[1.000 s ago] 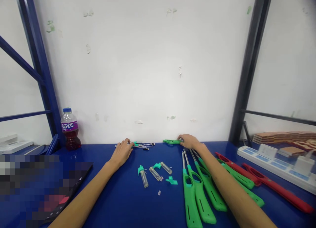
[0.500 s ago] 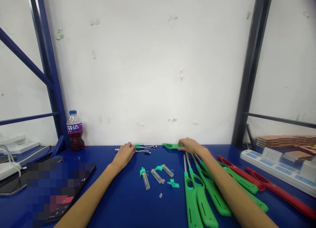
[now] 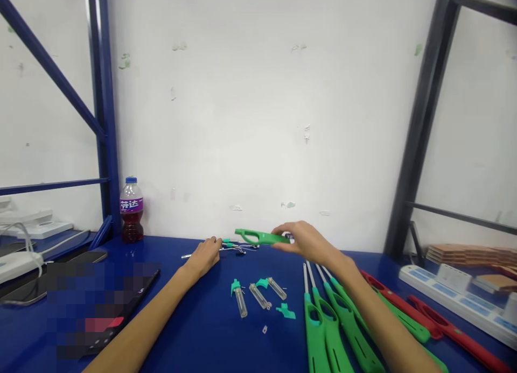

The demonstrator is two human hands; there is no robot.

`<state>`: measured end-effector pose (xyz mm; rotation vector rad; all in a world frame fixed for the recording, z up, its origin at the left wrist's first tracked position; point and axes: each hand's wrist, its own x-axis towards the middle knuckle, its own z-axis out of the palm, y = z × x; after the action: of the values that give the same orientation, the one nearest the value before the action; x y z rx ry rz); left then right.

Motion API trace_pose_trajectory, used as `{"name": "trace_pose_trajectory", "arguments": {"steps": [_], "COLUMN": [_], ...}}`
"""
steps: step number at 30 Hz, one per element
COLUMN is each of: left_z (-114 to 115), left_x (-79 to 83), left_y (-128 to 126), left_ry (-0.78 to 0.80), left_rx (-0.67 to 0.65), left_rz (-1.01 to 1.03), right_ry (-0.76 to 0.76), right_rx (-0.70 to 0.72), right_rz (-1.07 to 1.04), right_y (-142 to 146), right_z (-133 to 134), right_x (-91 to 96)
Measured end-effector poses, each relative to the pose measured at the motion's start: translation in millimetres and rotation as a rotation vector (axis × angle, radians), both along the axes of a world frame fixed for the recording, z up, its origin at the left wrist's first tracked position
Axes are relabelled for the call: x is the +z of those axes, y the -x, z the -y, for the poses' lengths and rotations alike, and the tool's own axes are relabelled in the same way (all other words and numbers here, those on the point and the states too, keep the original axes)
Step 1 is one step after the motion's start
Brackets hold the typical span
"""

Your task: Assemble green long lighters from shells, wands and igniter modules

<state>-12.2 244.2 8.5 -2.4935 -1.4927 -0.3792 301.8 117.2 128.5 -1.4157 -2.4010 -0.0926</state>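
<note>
My right hand (image 3: 302,238) holds a green lighter handle shell (image 3: 262,237) with a finger loop, lifted just above the back of the table. At the back edge, my left hand (image 3: 205,256) is curled down over thin metal lighter rods (image 3: 187,256); their teal ends and white wires (image 3: 242,247) stick out to its right. The fingertips there are partly hidden. In front of the hands lie clear fuel tubes with teal tops (image 3: 240,302), (image 3: 258,296), (image 3: 277,288), a loose teal trigger piece (image 3: 286,310) and a tiny clear part (image 3: 264,329).
Several green long-neck lighters (image 3: 331,335) lie under and beside my right forearm, with red lighter shells (image 3: 456,330) further right. A white power strip (image 3: 444,295) and brown stacked pieces (image 3: 464,256) are beyond. At left stand a drink bottle (image 3: 131,214) and a phone (image 3: 133,303).
My right hand has raised the green handle shell off the table and moved it left, toward my left hand. My left hand stays over the rods. The camera view has shifted slightly.
</note>
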Motion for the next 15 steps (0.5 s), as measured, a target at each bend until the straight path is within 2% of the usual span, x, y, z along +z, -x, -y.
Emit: {"name": "trace_pose_trajectory", "arguments": {"steps": [3,7,10,15], "left_z": [0,5,15,31], "left_x": [8.4,24.5,35.3,42.7], "left_y": [12,20,14,-5], "left_ry": [-0.013,-0.073,-0.110,-0.139], "left_rx": [-0.019,-0.064,-0.109,-0.161], "left_rz": [0.066,0.152,0.211,0.249], "right_ry": [0.025,0.070,-0.029,-0.167], "right_rx": [0.114,0.246,0.261,0.245], "right_rz": [0.030,0.091,0.207,0.327], "right_y": [27,48,51,43], "right_z": [44,89,100,96], "right_x": [-12.0,-47.3,-79.5,-125.1]}}
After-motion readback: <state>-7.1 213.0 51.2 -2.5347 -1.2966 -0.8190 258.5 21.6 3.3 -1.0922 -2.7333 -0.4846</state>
